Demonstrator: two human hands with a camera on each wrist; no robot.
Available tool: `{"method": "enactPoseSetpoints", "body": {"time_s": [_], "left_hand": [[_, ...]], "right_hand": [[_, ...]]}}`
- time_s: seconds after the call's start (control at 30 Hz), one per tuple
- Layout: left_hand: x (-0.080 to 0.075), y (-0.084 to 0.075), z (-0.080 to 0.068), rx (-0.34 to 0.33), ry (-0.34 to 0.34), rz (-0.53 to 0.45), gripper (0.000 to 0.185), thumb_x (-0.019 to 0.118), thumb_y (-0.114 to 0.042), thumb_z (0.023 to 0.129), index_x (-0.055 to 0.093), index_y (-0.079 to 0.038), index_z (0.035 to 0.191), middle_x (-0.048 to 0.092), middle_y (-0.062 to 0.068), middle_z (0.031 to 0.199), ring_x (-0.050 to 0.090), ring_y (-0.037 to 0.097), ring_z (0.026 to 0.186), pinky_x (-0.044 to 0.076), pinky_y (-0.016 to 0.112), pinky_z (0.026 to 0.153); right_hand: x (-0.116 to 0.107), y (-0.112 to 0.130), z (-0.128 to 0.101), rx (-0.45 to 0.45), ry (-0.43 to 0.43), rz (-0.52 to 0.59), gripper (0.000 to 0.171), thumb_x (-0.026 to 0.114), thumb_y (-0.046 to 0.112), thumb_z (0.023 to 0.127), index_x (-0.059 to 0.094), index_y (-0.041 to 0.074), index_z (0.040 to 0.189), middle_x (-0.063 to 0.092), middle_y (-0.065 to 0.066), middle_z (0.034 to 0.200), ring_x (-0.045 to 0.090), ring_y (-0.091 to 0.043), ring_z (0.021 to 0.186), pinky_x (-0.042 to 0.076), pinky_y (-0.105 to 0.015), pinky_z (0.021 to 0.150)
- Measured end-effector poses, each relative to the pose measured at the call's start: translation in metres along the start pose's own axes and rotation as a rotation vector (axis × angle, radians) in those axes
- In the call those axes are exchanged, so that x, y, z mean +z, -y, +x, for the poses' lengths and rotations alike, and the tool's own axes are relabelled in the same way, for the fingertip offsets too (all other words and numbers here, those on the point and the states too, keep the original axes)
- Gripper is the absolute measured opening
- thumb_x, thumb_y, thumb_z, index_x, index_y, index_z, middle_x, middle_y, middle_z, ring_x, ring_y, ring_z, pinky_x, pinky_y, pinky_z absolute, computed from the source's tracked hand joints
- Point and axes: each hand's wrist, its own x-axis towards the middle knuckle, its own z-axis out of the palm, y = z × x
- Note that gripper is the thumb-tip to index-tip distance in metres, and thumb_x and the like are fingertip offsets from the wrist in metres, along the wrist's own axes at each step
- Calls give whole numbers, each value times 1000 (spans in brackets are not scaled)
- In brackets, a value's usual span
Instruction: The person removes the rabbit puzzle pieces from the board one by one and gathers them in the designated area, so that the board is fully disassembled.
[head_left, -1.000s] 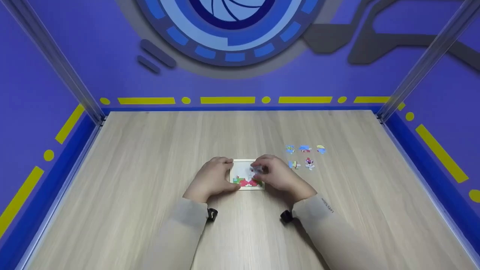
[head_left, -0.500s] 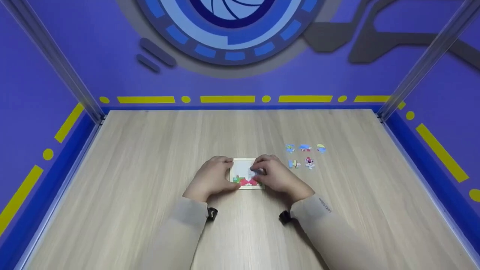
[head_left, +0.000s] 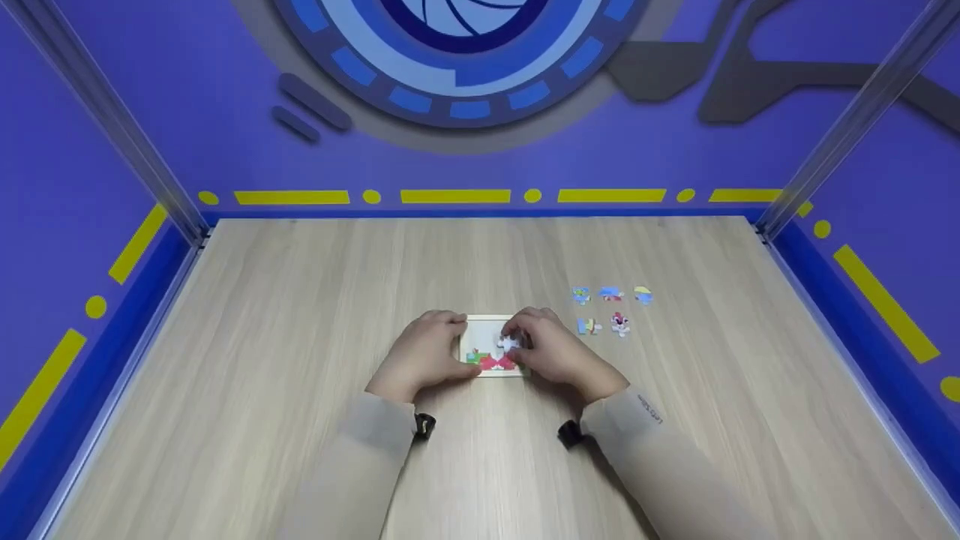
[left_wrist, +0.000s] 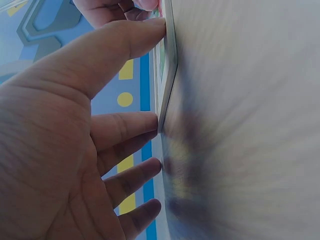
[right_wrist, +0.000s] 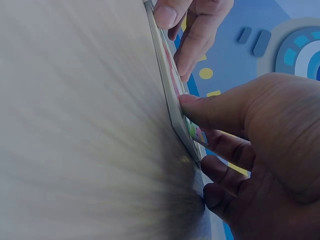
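A small white-framed puzzle tray (head_left: 487, 324) lies on the wooden table (head_left: 300, 315), with red and green pieces set along its near edge. My left hand (head_left: 452, 346) rests at the tray's left side. In the left wrist view its thumb (left_wrist: 127, 42) and forefinger press straight against the tray's edge (left_wrist: 170, 65). My right hand (head_left: 519, 343) is over the right half of the tray and pinches a pale puzzle piece (head_left: 510, 344) down onto it. In the right wrist view the thumb (right_wrist: 210, 107) lies on the tray face (right_wrist: 167, 95).
Several loose colourful puzzle pieces (head_left: 610, 293) lie in two short rows on the table to the right of the tray. Blue walls with yellow markings and metal corner posts (head_left: 847, 127) close in the table on three sides.
My right hand has shifted slightly left and lower over the tray with the piece. The left hand and the tray have stayed put.
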Motion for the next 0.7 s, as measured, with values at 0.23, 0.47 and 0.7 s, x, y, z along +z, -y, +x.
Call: {"method": "enactPoseSetpoints", "body": {"time_s": [0.23,0.47,0.7], "left_hand": [[-1,0,0,-5,0,5,84,94,-46,89,68,-2,155,64,13,166,51,35,163,40,50,139],[-2,0,0,-7,2,11,83,94,-46,90,68,-2,155,63,13,167,51,35,163,40,50,140],[0,0,0,-9,7,5,81,93,-46,91,69,-3,155,63,11,167,51,35,163,39,50,140]], "right_hand": [[-1,2,0,14,1,22,19,81,10,103,78,15,121,71,-4,119,57,-25,116,52,-44,103],[-2,1,-1,-17,6,-7,21,79,8,103,81,13,124,73,-4,122,58,-23,114,53,-43,99],[-8,-2,-4,-66,53,-55,31,77,9,105,82,13,136,74,-7,135,63,-26,126,58,-50,110]]}}
